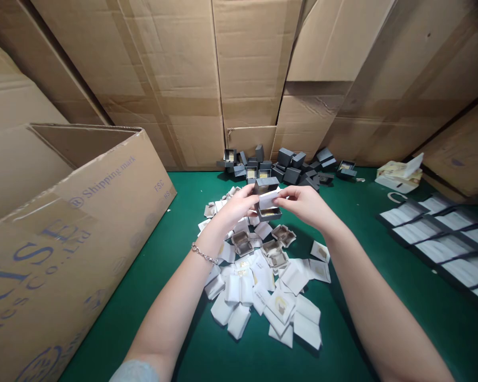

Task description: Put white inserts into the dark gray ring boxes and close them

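Observation:
My left hand (pixel 241 204) grips a small dark grey hinged box (pixel 267 184), its lid raised above the lower half. Between lid and base shows a white paper piece (pixel 267 200), pinched at its right edge by the fingers of my right hand (pixel 300 201). Something yellowish lies in the box's lower half. Beneath my hands a heap of white folded papers (pixel 239 289) spreads over the green table (pixel 143 323). Among the papers sit several brownish-grey open box inserts (pixel 242 242). Part of the heap is hidden by my left hand.
Several dark small boxes (pixel 292 175) are piled at the back against cardboard walls (pixel 183 79). A large open carton (pixel 83 228) stands at left. A tissue pack (pixel 399 174) lies at back right, near a black divided tray (pixel 426 215) of white papers.

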A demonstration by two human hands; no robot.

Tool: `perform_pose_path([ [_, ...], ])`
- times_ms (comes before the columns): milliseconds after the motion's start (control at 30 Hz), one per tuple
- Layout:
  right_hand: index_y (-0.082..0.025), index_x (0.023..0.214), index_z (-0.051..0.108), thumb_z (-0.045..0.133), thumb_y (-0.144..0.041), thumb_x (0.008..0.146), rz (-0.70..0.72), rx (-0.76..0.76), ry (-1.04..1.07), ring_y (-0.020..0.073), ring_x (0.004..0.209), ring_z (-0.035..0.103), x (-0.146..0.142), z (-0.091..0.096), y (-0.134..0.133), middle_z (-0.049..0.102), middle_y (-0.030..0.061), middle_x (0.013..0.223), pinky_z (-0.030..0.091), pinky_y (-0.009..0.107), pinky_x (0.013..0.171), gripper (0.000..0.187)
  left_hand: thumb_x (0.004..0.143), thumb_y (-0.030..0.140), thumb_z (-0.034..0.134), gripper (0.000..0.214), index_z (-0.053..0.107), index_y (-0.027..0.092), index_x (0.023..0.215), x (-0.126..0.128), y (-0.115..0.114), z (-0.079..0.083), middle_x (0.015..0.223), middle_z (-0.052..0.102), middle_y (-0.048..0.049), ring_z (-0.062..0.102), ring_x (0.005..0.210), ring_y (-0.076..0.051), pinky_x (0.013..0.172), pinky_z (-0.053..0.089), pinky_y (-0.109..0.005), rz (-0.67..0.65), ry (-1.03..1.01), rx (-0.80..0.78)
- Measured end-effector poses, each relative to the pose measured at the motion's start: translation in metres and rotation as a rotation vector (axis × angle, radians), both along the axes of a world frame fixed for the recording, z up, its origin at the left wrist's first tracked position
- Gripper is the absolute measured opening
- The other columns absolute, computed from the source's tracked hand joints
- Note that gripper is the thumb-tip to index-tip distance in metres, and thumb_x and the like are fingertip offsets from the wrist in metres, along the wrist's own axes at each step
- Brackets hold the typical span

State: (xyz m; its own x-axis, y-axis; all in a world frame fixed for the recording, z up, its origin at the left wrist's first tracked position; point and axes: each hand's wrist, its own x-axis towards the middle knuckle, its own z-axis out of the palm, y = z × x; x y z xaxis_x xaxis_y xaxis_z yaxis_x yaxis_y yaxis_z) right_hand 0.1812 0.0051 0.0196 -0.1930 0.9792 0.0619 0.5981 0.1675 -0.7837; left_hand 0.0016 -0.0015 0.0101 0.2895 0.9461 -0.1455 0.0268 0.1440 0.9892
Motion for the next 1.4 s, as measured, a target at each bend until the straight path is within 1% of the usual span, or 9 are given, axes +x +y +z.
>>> perform_pose_path([
  [133, -0.018, 0.069, 0.065, 0.059, -0.029, 0.070, -0.006, 0.107, -0.168, 0.0140, 0.067, 0.054, -0.004, 0.000, -0.004, 0.065, 0.0013, 0.074, 0.039, 0.026, 0.063, 0.013, 0.082, 0.021, 0.048, 0.032, 0.056, 0.020, 0.113, 0.000, -0.001, -0.001, 0.111, 0.061, -0.0074, 0.058, 0.082, -0.013, 0.062, 0.045, -0.023, -0.034, 0.004, 0.000],
  [200, -0.018, 0.071, 0.066, 0.057, -0.024, 0.070, 0.024, 0.128, -0.194, 0.0139, 0.071, 0.056, -0.006, 0.000, -0.005, 0.066, 0.0021, 0.081, 0.040, 0.025, 0.063, 0.011, 0.082, 0.022, 0.049, 0.033, 0.056, 0.021, 0.114, 0.001, -0.002, -0.001, 0.108, 0.062, -0.0063, 0.057, 0.080, -0.013, 0.062, 0.045, -0.022, -0.040, 0.015, 0.004],
  [300, -0.019, 0.072, 0.066, 0.054, -0.018, 0.071, 0.066, 0.144, -0.203, 0.0139, 0.076, 0.057, -0.009, -0.001, -0.007, 0.066, 0.0030, 0.087, 0.041, 0.023, 0.065, 0.013, 0.082, 0.023, 0.049, 0.034, 0.055, 0.021, 0.116, 0.002, -0.003, 0.001, 0.107, 0.062, -0.0063, 0.058, 0.082, -0.013, 0.063, 0.045, -0.023, -0.035, 0.035, -0.007],
  [400, -0.019, 0.071, 0.066, 0.051, -0.016, 0.073, 0.079, 0.137, -0.224, 0.0145, 0.076, 0.058, -0.010, -0.002, -0.007, 0.067, 0.0032, 0.085, 0.040, 0.023, 0.064, 0.015, 0.082, 0.021, 0.048, 0.036, 0.053, 0.020, 0.118, 0.003, -0.004, 0.003, 0.112, 0.061, -0.0074, 0.058, 0.086, -0.015, 0.064, 0.046, -0.023, -0.025, 0.052, -0.010],
  [533, -0.018, 0.070, 0.063, 0.050, -0.016, 0.075, 0.065, 0.119, -0.277, 0.0154, 0.072, 0.058, -0.009, -0.001, -0.008, 0.068, 0.0034, 0.078, 0.039, 0.023, 0.061, 0.014, 0.082, 0.023, 0.048, 0.038, 0.052, 0.021, 0.120, 0.002, -0.003, 0.002, 0.115, 0.060, -0.0075, 0.058, 0.088, -0.015, 0.065, 0.046, -0.024, -0.053, 0.079, 0.005],
  [700, -0.018, 0.077, 0.065, 0.047, -0.009, 0.074, 0.102, 0.147, -0.319, 0.0155, 0.075, 0.060, -0.009, 0.000, -0.008, 0.069, 0.0038, 0.081, 0.039, 0.023, 0.067, 0.020, 0.081, 0.021, 0.048, 0.041, 0.052, 0.022, 0.121, 0.002, -0.001, -0.002, 0.122, 0.058, -0.0068, 0.056, 0.097, -0.017, 0.067, 0.046, -0.024, -0.063, 0.116, 0.045],
  [900, -0.017, 0.081, 0.067, 0.046, -0.006, 0.075, 0.136, 0.190, -0.375, 0.0165, 0.078, 0.060, -0.010, -0.001, -0.007, 0.069, 0.0057, 0.085, 0.040, 0.023, 0.069, 0.024, 0.079, 0.019, 0.048, 0.041, 0.052, 0.020, 0.120, 0.002, -0.002, -0.002, 0.121, 0.058, -0.0076, 0.055, 0.098, -0.019, 0.066, 0.046, -0.024, -0.063, 0.130, 0.058],
  [1067, -0.017, 0.082, 0.069, 0.047, -0.005, 0.074, 0.135, 0.183, -0.395, 0.0164, 0.079, 0.060, -0.011, -0.001, -0.008, 0.069, 0.0063, 0.087, 0.040, 0.023, 0.070, 0.027, 0.078, 0.019, 0.049, 0.040, 0.053, 0.021, 0.118, 0.001, -0.002, -0.001, 0.121, 0.058, -0.0077, 0.056, 0.099, -0.019, 0.066, 0.046, -0.024, -0.070, 0.115, 0.042],
  [1400, -0.016, 0.081, 0.069, 0.047, -0.005, 0.073, 0.120, 0.238, -0.452, 0.0161, 0.076, 0.056, -0.013, -0.007, -0.007, 0.066, 0.0068, 0.085, 0.038, 0.024, 0.067, 0.026, 0.078, 0.016, 0.048, 0.045, 0.052, 0.020, 0.122, 0.002, 0.000, -0.007, 0.114, 0.059, -0.0078, 0.057, 0.091, -0.016, 0.067, 0.048, -0.025, -0.086, 0.022, 0.028],
])
